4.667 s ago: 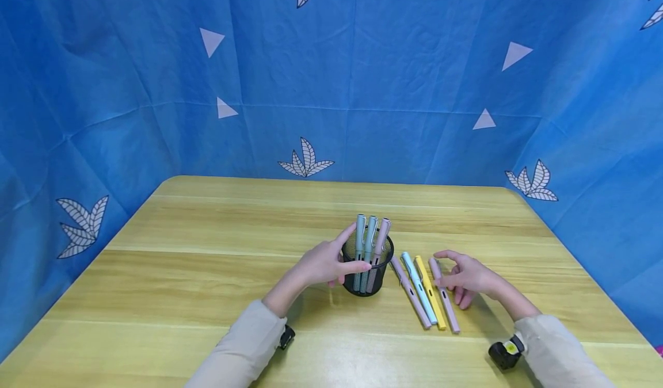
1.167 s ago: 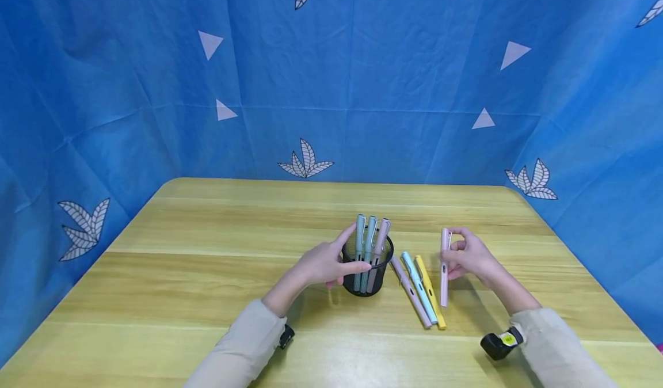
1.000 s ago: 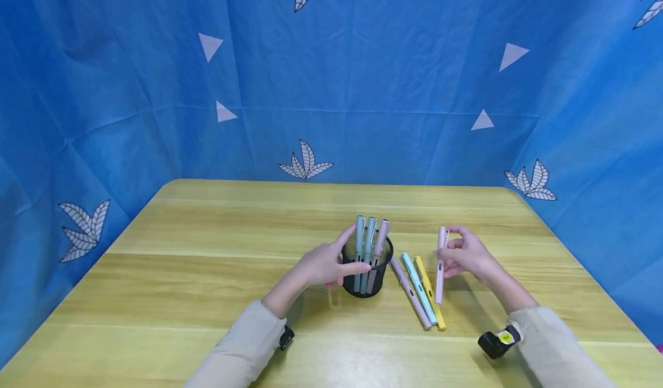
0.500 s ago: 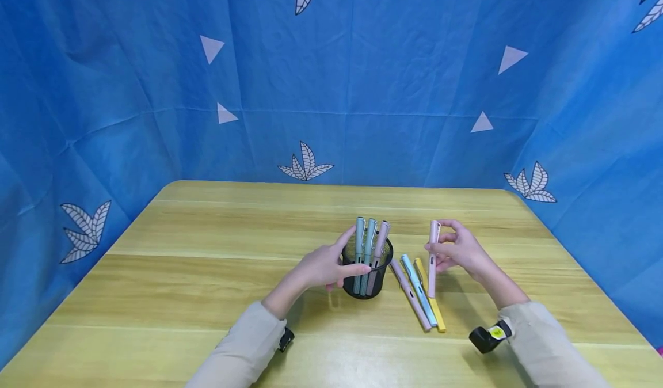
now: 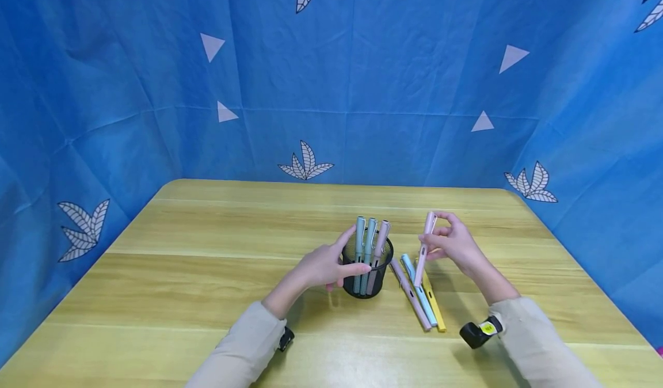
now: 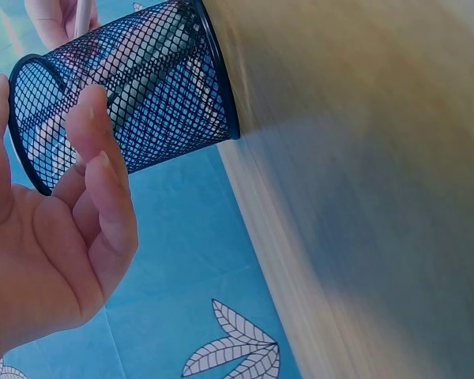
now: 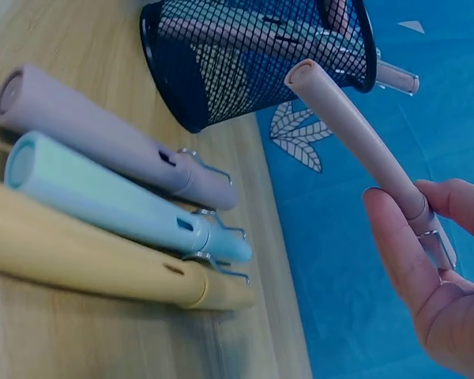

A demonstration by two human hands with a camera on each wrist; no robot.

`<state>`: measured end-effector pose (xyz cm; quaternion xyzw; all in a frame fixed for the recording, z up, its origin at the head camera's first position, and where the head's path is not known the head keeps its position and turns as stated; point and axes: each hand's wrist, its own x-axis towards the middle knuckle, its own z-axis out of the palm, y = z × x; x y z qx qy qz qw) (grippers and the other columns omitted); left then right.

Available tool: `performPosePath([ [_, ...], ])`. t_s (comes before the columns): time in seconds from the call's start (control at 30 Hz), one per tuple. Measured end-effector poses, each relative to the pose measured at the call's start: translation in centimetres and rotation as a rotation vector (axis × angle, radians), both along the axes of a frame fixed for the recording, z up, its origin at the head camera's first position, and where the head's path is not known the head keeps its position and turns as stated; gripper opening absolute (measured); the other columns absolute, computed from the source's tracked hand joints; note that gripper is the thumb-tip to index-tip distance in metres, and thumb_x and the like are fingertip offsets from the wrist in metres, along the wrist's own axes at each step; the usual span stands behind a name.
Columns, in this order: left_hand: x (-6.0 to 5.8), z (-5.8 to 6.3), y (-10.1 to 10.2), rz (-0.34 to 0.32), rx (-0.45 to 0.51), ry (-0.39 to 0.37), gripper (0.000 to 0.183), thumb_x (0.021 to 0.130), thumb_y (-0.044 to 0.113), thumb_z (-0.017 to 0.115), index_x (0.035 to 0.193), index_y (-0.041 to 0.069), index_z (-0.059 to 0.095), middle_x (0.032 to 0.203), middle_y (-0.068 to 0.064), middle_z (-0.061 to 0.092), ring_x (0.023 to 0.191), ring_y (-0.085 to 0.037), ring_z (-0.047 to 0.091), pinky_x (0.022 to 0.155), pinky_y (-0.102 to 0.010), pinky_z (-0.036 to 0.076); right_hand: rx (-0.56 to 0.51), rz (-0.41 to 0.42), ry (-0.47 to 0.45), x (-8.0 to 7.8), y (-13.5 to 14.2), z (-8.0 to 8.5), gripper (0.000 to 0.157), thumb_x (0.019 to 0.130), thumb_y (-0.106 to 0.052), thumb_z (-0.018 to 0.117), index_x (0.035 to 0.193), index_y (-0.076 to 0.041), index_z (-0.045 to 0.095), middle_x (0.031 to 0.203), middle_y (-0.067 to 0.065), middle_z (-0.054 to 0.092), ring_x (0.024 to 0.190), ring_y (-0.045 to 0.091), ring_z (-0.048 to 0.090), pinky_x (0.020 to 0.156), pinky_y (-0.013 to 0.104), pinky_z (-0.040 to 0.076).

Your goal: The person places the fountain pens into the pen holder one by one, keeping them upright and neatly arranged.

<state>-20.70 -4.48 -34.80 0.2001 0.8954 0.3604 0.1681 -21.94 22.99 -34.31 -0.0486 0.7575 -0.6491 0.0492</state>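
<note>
My left hand [image 5: 321,264] grips a black mesh pen cup [image 5: 380,281], thumb across the near side of the rim and forefinger at the far side. Two blue-green pens [image 5: 359,235] and a mauve pen [image 5: 383,238] stand in the cup, caps up. My right hand [image 5: 458,247] pinches a pale pink capped pen [image 5: 420,267] near its clip end. That pen is raised and tilted, its lower end [image 7: 304,75] pointing toward the cup in the right wrist view. Below it lie a mauve pen [image 5: 411,301], a light blue pen [image 5: 427,307] and a yellow pen [image 5: 437,310].
The wooden table [image 5: 207,296] extends to both sides and behind the cup. A blue curtain [image 5: 393,88] with leaf and triangle prints hangs behind it. Each wrist wears a small black camera [image 5: 479,333].
My right hand has picked the pale pink pen up from the right end of the row, then carried it left over the other pens, now tilted. My left hand stays on the cup.
</note>
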Motion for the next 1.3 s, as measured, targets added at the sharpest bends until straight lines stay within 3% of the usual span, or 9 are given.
performPosePath([
  [0.67, -0.1, -0.2, 0.0, 0.005, 0.010, 0.000, 0.090, 0.075, 0.061, 0.057, 0.143, 0.036, 0.003, 0.058, -0.011, 0.060, 0.043, -0.026, 0.054, 0.039, -0.027, 0.036, -0.126, -0.011, 0.044, -0.4, -1.7, 1.2, 0.064, 0.084, 0.003, 0.057, 0.133, 0.002, 0.015, 0.077, 0.005, 0.056, 0.063, 0.016, 0.062, 0.060, 0.037, 0.052],
  [1.07, 0.0, -0.2, 0.0, 0.006, 0.004, -0.002, 0.090, 0.075, 0.061, 0.057, 0.142, 0.038, 0.002, 0.059, -0.011, 0.060, 0.045, -0.028, 0.056, 0.039, -0.027, 0.037, -0.214, -0.018, 0.027, -0.5, -2.5, 1.9, 0.066, 0.084, 0.006, 0.055, 0.135, 0.000, 0.012, 0.079, 0.008, 0.056, 0.065, 0.021, 0.063, 0.062, 0.037, 0.052],
  [1.3, -0.1, -0.3, 0.0, 0.001, -0.004, -0.004, 0.090, 0.075, 0.063, 0.056, 0.142, 0.038, 0.001, 0.058, -0.009, 0.060, 0.045, -0.028, 0.056, 0.039, -0.028, 0.038, -0.292, -0.039, 0.068, -0.5, -2.9, 2.3, 0.065, 0.084, 0.007, 0.055, 0.134, 0.000, 0.013, 0.078, 0.007, 0.054, 0.063, 0.021, 0.064, 0.060, 0.034, 0.052],
])
